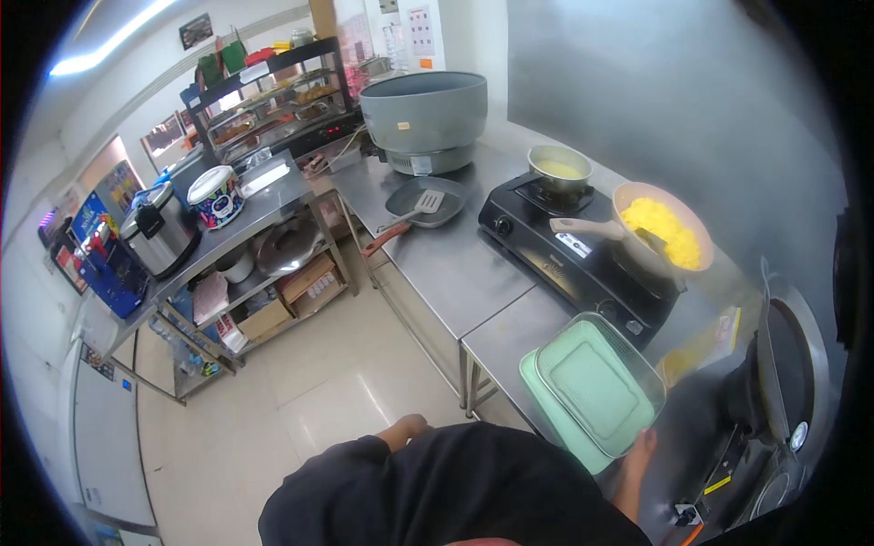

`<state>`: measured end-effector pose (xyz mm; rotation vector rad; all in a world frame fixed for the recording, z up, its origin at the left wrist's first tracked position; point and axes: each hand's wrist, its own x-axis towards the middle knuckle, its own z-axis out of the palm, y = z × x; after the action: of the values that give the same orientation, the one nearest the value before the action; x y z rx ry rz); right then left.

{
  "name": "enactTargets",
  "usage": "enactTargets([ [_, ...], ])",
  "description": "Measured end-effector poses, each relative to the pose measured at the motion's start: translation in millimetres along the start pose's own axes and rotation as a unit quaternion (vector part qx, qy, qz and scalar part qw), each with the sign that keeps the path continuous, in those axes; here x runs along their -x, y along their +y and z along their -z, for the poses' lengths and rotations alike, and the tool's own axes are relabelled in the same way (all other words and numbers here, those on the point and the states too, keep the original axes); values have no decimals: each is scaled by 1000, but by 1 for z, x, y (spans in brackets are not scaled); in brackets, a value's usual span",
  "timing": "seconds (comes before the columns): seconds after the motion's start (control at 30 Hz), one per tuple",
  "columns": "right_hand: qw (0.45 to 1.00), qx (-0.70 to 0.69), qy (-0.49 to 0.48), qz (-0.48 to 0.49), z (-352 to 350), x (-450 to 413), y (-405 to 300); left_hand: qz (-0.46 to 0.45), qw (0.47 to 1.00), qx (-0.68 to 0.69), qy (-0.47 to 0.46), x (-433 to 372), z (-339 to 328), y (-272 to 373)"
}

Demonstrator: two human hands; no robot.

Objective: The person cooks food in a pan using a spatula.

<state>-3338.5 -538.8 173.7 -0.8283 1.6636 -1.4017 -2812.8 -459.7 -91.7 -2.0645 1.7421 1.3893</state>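
Observation:
My right hand is at the lower right edge of a clear rectangular container, which sits askew over a mint-green tray on the steel table; the fingers are partly hidden, so its hold is unclear. My left hand is low beside my dark shirt, its fingers curled and mostly hidden. Beyond the container, a black two-burner gas stove bears a light frying pan with yellow scrambled egg and a dark utensil, and a small metal pot with pale yellow contents.
A square grey pan with a slotted spatula lies left of the stove, its handle over the table edge. Behind it stands a large grey round appliance. A wok and a plastic bag are at right. A steel shelf unit stands across the floor.

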Motion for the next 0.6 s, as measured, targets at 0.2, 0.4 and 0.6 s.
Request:
enactTargets([
  [0.2, 986, -33, -150, -68, -31, -16, 11, 18, 999, 38, 3, 60, -4, 14],
  [0.4, 973, -5, -201, -117, -70, -11, -37, 74, 996, 30, 24, 94, -27, -19],
  [0.6, 991, 115, -57, 36, -70, -66, -14, 94, 994, 50, 24, 115, -47, -24],
])
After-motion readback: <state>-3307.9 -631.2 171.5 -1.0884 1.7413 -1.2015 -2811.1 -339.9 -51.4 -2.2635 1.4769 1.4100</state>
